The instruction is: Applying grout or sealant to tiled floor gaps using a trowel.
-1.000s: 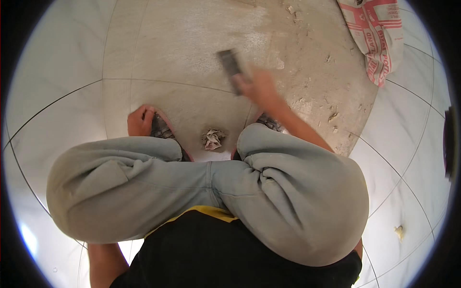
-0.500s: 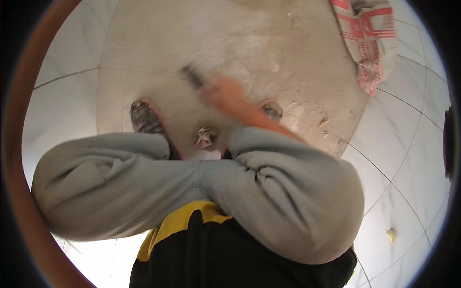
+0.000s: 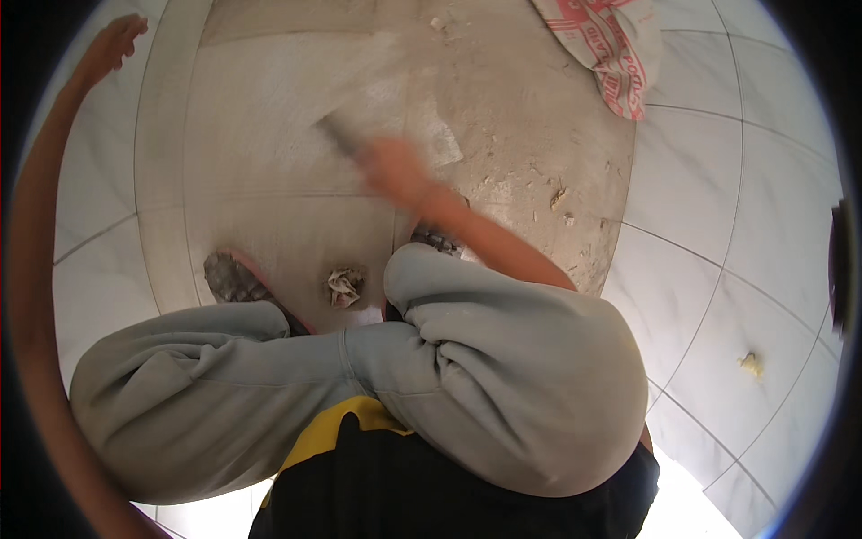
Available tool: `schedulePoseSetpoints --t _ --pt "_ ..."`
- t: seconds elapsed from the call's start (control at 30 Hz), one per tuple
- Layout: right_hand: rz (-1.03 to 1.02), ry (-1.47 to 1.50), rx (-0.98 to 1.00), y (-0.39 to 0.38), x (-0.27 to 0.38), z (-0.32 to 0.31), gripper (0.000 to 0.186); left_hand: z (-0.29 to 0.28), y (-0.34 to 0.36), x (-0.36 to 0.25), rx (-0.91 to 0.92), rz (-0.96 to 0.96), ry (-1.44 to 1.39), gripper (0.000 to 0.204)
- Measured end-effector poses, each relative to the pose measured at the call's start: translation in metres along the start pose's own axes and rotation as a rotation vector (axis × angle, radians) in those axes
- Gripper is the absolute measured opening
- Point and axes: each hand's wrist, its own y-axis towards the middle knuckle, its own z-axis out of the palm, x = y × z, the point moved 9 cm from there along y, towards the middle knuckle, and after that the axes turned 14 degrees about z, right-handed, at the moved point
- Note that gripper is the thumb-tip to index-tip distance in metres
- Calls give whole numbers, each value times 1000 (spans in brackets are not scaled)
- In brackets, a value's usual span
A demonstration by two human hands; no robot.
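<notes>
My right hand [image 3: 395, 171] is closed around a dark, flat-bladed tool [image 3: 339, 135], held low over the dusty tiled floor [image 3: 287, 99]. Motion blurs both, so the tool's exact kind is unclear. A pale, lighter patch of floor lies around the blade. Out at the far left, my left hand [image 3: 112, 49] is raised over the white tiles with nothing in it, its fingers loosely bent and apart. Between my feet sits a crumpled scrap [image 3: 345, 287], whitish and brown.
A white sack with red print [image 3: 606, 54] lies at the far right of the dusty area. Small crumbs of debris [image 3: 558, 198] are scattered right of my right arm. My left shoe [image 3: 235, 278] stands near the scrap. A yellowish lump [image 3: 751, 364] rests on the white tiles.
My right hand and the tool have shifted slightly left over the floor. My left hand has come into view at the far left. The whole view has moved, showing more floor ahead.
</notes>
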Motion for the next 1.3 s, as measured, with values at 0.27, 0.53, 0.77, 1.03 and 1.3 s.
schedulePoseSetpoints --t 0.27,0.53,0.77,1.03,1.3 --pt "358 243 126 103 -23 27 24 -5 -5 -46 118 -64 -26 39" --pt "579 -120 -370 95 -163 -140 28 1 -47 -19 146 -138 -155 43" --pt "380 176 -86 92 -17 -1 18 11 -14 -33 132 -97 -140 44" --pt "618 -256 -584 24 -168 -129 51 2 -44 -10 141 -180 -128 44" --pt "259 56 363 -24 37 59 22 25 10 -34 91 -90 -168 43"
